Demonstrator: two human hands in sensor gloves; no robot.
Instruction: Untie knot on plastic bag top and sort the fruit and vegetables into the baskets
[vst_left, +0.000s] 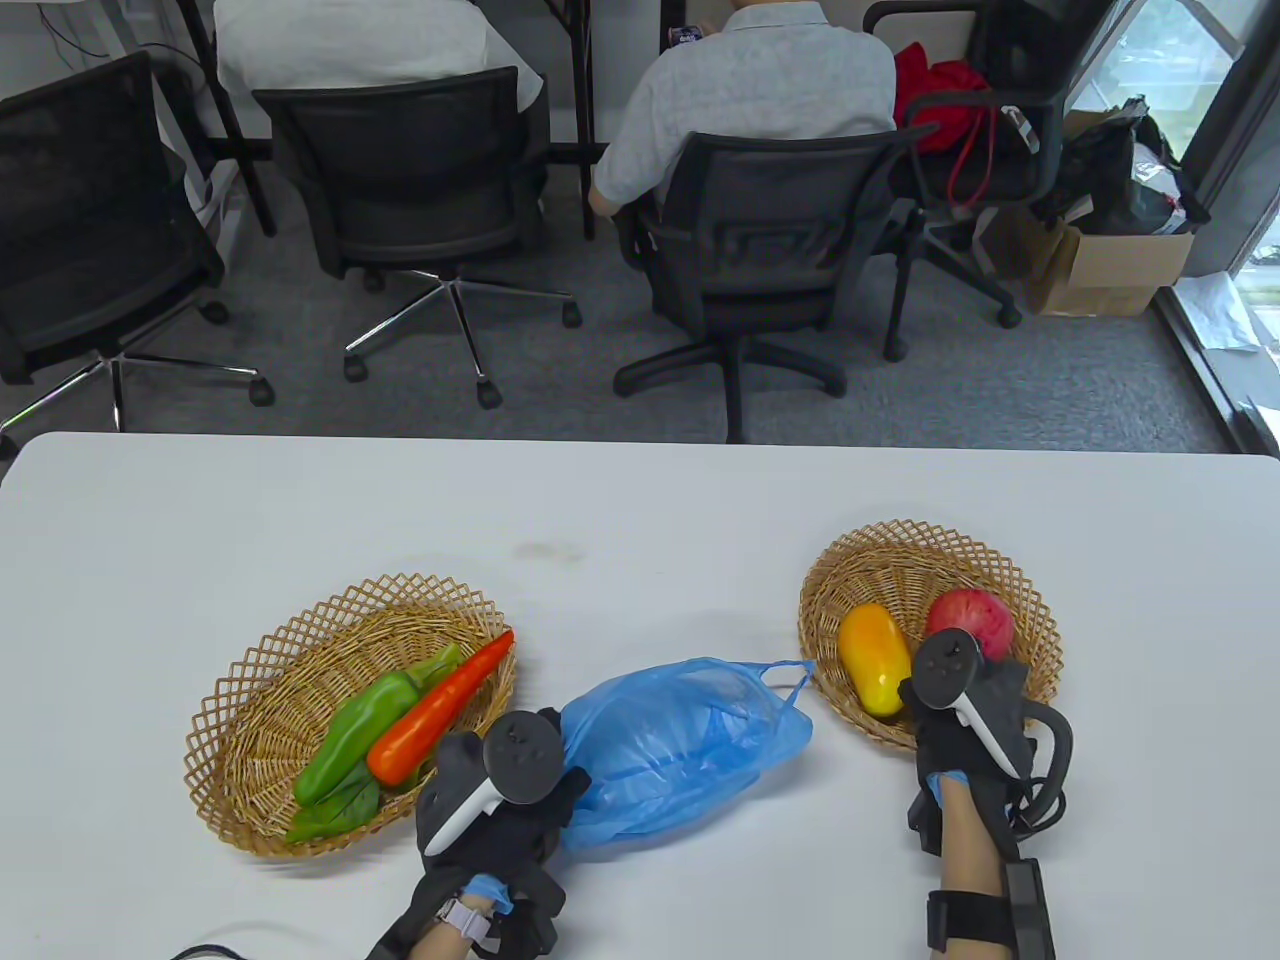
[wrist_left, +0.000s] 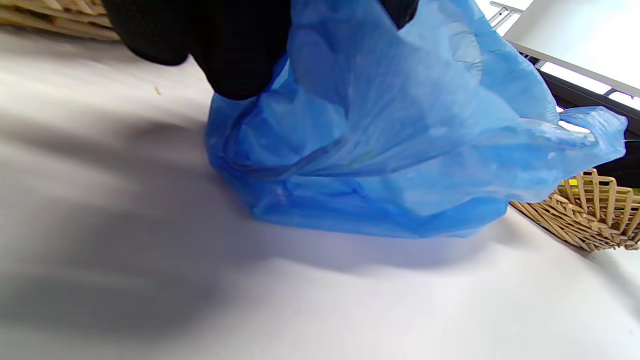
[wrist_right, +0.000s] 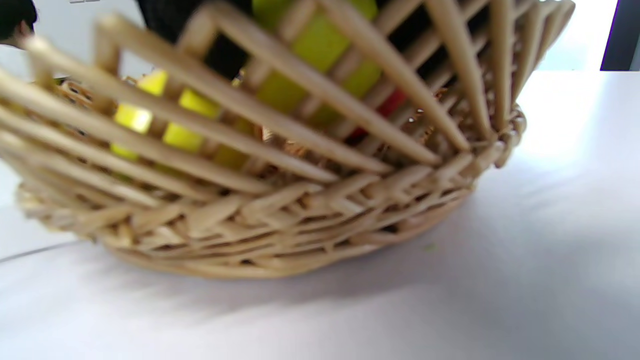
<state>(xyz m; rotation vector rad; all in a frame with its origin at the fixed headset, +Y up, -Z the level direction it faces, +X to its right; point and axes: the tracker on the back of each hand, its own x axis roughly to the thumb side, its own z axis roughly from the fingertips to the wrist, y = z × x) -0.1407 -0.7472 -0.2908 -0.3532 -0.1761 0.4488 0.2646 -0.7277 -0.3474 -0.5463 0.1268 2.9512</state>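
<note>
The blue plastic bag (vst_left: 680, 745) lies crumpled between two wicker baskets, its handle loop towards the right one. My left hand (vst_left: 500, 790) grips the bag's left end; its gloved fingers (wrist_left: 230, 55) pinch the blue film (wrist_left: 380, 140). The left basket (vst_left: 250, 700) holds a green pepper (vst_left: 365, 725), a carrot (vst_left: 440, 710) and a leafy green (vst_left: 335, 812). The right basket (vst_left: 930, 555) holds a mango (vst_left: 873, 660) and a red apple (vst_left: 970, 620). My right hand (vst_left: 965, 700) hovers over that basket's near rim. Through the slats (wrist_right: 280, 165) a yellow-green fruit (wrist_right: 320, 45) sits between its gloved fingers.
The table's far edge (vst_left: 640, 445) runs across the middle of the view. Behind it stand several office chairs (vst_left: 770, 260), one with a seated person (vst_left: 760, 90). A cardboard box (vst_left: 1110, 265) sits on the floor at the right.
</note>
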